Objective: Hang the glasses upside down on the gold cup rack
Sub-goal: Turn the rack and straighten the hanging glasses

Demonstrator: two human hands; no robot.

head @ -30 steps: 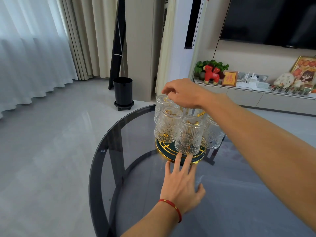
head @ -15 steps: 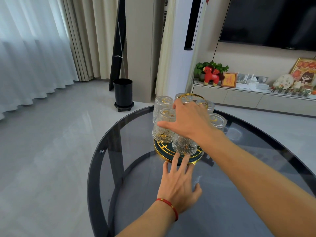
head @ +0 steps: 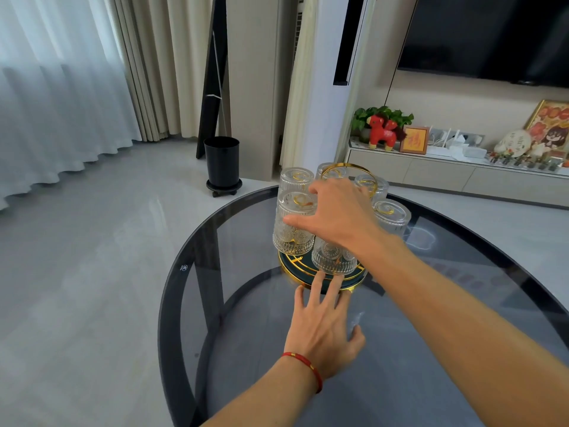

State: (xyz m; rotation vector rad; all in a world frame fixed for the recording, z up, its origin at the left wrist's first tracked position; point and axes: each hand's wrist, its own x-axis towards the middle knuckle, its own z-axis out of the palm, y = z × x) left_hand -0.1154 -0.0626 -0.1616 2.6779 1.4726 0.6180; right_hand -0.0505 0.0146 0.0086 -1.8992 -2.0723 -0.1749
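The gold cup rack [head: 349, 166] stands on its dark round base [head: 294, 266] at the far side of the glass table. Several patterned clear glasses hang on it upside down: a front-left glass [head: 294, 223], a back-left glass [head: 297, 179], a right glass [head: 392, 215] and a front glass [head: 334, 257]. My right hand [head: 338, 220] lies over the top of the front glass, fingers stretched out toward the front-left glass, gripping nothing that I can see. My left hand [head: 323, 328] rests flat on the table, fingertips touching the base's gold rim.
The round dark glass table [head: 172, 288] drops off to the floor on the left. A black bin [head: 221, 161] stands on the floor behind it. A low cabinet [head: 431, 175] with ornaments runs along the right wall under a television.
My right hand came from the back-left glass toward me and down, and now covers the front glass. My left hand stayed at the base.
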